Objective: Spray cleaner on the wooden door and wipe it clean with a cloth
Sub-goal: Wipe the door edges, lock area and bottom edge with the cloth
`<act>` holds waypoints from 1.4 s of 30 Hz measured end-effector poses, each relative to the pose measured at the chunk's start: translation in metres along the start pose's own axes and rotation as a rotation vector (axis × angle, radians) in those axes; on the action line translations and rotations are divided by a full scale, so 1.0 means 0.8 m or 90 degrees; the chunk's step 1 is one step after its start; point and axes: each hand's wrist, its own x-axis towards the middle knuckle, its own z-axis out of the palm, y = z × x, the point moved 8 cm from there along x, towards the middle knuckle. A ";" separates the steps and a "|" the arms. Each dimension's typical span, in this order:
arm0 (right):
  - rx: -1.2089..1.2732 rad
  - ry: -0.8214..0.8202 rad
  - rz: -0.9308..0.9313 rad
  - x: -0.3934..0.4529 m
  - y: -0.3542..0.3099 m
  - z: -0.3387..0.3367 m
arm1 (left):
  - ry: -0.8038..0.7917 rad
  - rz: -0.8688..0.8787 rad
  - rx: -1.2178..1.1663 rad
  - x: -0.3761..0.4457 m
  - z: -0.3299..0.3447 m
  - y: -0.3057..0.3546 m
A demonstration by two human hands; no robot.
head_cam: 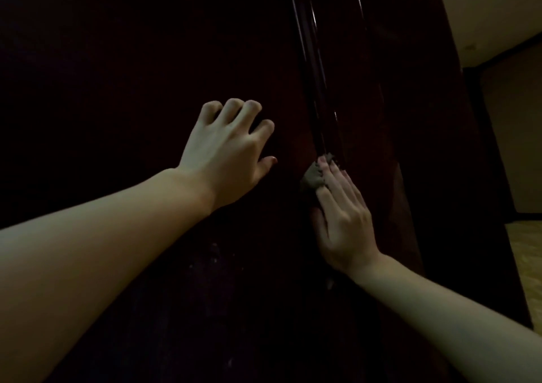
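The dark wooden door (146,59) fills most of the view, with a glossy raised moulding (319,95) running down it right of centre. My right hand (341,218) lies flat on the door just below the moulding and presses a small grey-brown cloth (315,175) under its fingers; most of the cloth is hidden. My left hand (231,148) rests on the door panel to the left with its fingers spread and curled, holding nothing. No spray bottle is in view.
The door's right edge (457,148) runs diagonally down the frame. Beyond it are a pale wall (504,10), a dark doorway or panel (510,133) and a strip of light wooden floor (531,271). The scene is dim.
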 end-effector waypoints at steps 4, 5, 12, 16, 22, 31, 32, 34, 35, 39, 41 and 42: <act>0.013 -0.001 0.019 0.071 -0.021 0.008 | 0.001 0.017 0.016 -0.010 -0.003 -0.012; 0.013 0.005 0.007 0.083 -0.029 0.009 | 0.005 0.015 0.015 -0.012 -0.005 -0.017; 0.058 -0.009 -0.151 0.006 -0.077 0.005 | 0.039 0.016 0.004 -0.052 -0.021 -0.055; 0.061 -0.007 -0.118 0.015 -0.092 0.010 | 0.039 0.046 0.001 -0.076 -0.026 -0.066; 0.060 0.013 -0.071 0.077 -0.127 0.022 | 0.023 0.104 0.010 -0.087 -0.025 -0.077; 0.034 -0.034 -0.132 -0.033 -0.151 0.024 | 0.010 0.142 -0.013 -0.132 -0.034 -0.099; 0.036 -0.035 -0.130 -0.026 -0.155 0.024 | 0.007 0.140 -0.004 -0.141 -0.038 -0.108; 0.038 -0.026 -0.129 0.003 -0.169 0.026 | -0.003 0.119 0.006 -0.156 -0.043 -0.132; 0.038 -0.018 -0.126 0.022 -0.179 0.028 | -0.006 0.106 0.008 -0.163 -0.046 -0.145; 0.042 0.015 -0.099 0.051 -0.216 0.038 | -0.001 0.080 0.030 -0.196 -0.054 -0.180; 0.041 0.011 -0.136 0.023 -0.231 0.040 | 0.004 0.062 0.024 -0.213 -0.058 -0.194; 0.042 0.003 -0.161 0.003 -0.236 0.041 | 0.006 0.056 0.021 -0.220 -0.061 -0.200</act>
